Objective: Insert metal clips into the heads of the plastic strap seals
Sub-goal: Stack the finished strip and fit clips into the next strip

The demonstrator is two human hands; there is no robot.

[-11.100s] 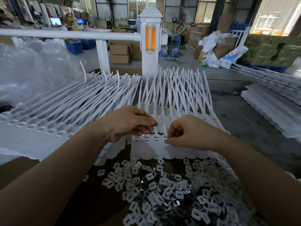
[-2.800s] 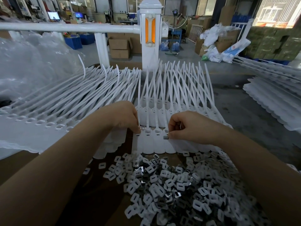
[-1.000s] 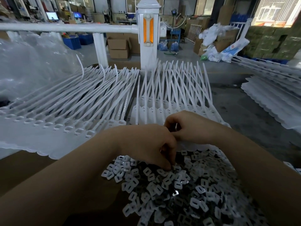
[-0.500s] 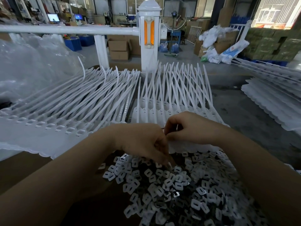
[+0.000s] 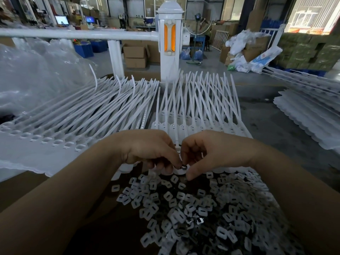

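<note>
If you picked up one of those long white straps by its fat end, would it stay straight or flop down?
Probably it would droop. The straps are long and thin, and several tips already curl upward, so they look bendy. The flat heads look thicker and likely stiffer. One strap is probably very light.

We are in a factory hall or assembly workshop. Across the middle of the frame lie bulk rows of white plastic strap seals (image 5: 193,100), and a heap of small metal clips (image 5: 193,205) fills the lower right, all loose stock in production quantity. Beyond a white railing (image 5: 77,34) and its post (image 5: 169,43) we see a grey concrete floor (image 5: 206,70), open cardboard boxes (image 5: 136,55), blue crates (image 5: 86,49) at upper left, lit monitors (image 5: 62,19) at the far upper left, and green stacked bales (image 5: 309,50) at upper right.
</note>
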